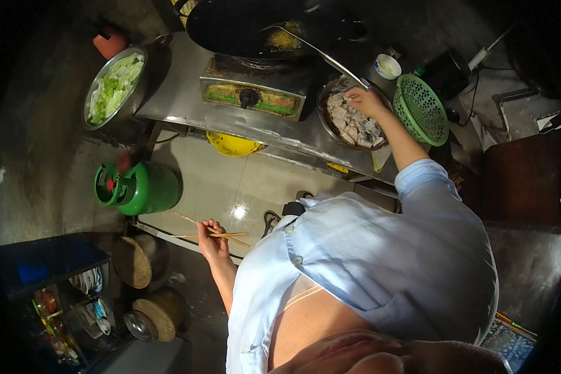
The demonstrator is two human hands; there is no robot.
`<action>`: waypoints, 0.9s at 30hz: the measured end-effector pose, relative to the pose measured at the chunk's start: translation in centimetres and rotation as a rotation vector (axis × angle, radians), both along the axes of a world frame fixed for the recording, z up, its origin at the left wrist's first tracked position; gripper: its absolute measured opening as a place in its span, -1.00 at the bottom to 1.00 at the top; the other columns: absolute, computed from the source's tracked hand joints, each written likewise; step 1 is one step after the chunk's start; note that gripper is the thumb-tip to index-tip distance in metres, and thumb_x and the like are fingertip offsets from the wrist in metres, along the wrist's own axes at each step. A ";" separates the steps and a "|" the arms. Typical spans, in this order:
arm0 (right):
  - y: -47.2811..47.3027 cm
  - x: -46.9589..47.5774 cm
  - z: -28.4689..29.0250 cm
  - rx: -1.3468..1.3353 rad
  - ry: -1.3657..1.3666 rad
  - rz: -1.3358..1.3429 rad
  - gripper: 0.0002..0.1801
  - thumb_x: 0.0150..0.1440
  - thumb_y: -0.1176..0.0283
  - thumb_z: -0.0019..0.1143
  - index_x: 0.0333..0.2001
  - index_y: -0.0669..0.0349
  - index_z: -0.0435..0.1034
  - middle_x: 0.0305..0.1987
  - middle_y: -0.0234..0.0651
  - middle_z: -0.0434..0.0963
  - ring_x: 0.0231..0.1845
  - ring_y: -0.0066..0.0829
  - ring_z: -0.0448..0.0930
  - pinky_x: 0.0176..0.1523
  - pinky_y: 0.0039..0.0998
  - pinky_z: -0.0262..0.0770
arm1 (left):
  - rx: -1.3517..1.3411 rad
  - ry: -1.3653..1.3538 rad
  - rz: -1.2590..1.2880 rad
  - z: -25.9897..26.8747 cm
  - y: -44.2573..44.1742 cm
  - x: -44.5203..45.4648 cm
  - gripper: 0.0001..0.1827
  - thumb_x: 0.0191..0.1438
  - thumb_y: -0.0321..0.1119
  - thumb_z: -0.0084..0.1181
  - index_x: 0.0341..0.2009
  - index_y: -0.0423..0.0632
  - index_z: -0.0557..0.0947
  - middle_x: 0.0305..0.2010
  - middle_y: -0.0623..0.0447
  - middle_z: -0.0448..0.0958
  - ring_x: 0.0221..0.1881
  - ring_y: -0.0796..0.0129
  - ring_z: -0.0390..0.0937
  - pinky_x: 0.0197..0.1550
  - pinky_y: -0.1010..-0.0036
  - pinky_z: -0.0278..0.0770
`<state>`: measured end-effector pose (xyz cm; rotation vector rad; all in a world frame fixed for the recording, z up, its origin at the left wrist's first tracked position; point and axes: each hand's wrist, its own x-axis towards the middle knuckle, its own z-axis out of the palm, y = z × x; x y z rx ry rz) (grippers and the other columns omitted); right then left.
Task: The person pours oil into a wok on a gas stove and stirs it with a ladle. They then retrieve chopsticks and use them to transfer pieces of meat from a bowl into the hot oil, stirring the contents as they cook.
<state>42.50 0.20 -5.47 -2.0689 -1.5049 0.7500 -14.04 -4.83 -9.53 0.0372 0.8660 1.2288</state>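
My left hand (pixel 212 240) holds a pair of wooden chopsticks (pixel 233 235), crossed, over the floor at my left side. My right hand (pixel 367 102) reaches into a round metal bowl (pixel 324 122) on the counter. Its fingertips pinch one of several pale, coated raw pieces (pixel 343 117), some with grey skin, apparently fish. A ladle (pixel 325 57) runs from the wok to the bowl's far side, its handle end close above my right hand. In the black wok (pixel 229 28), yellowish oil or froth (pixel 284 37) gathers around the ladle's head.
The wok stands on a gas stove (pixel 255 89). Left of it is a metal basin (pixel 138 93) of cut cabbage; a green colander (pixel 420 110) and small white bowl (pixel 387 67) stand right. A green gas cylinder (pixel 154 187) is on the floor. A yellow basket (pixel 233 144) sits under the counter.
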 end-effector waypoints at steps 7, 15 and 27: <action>2.4 -3.5 -0.7 -0.012 -0.306 0.199 -0.42 -0.29 0.42 0.26 -0.09 0.13 0.31 -0.11 -0.15 0.39 -0.06 -0.21 0.40 -0.02 -0.38 0.33 | -0.025 0.012 -0.015 0.3 -0.7 0.7 -0.73 0.17 -0.17 -0.19 -0.47 -0.07 0.37 -0.48 0.08 0.36 -0.51 0.43 0.32 -0.52 0.60 0.35; 2.1 -4.6 0.6 -0.053 -0.443 0.190 -0.58 -0.27 0.45 0.22 -0.25 0.16 0.31 -0.26 -0.17 0.40 -0.17 -0.15 0.41 -0.10 -0.30 0.33 | -0.022 0.026 0.015 -0.1 -2.0 0.0 -0.73 0.16 -0.17 -0.18 -0.47 -0.07 0.37 -0.47 0.07 0.36 -0.50 0.42 0.33 -0.53 0.61 0.34; 0.8 -2.4 -1.6 0.154 0.080 -0.109 -0.68 -0.08 0.46 0.12 -0.17 0.14 0.37 -0.34 -0.33 0.46 -0.44 -0.52 0.46 -0.34 -0.49 0.38 | -0.030 0.014 -0.021 0.4 -0.7 1.0 -0.73 0.17 -0.17 -0.19 -0.46 -0.07 0.36 -0.47 0.08 0.35 -0.51 0.43 0.32 -0.52 0.61 0.32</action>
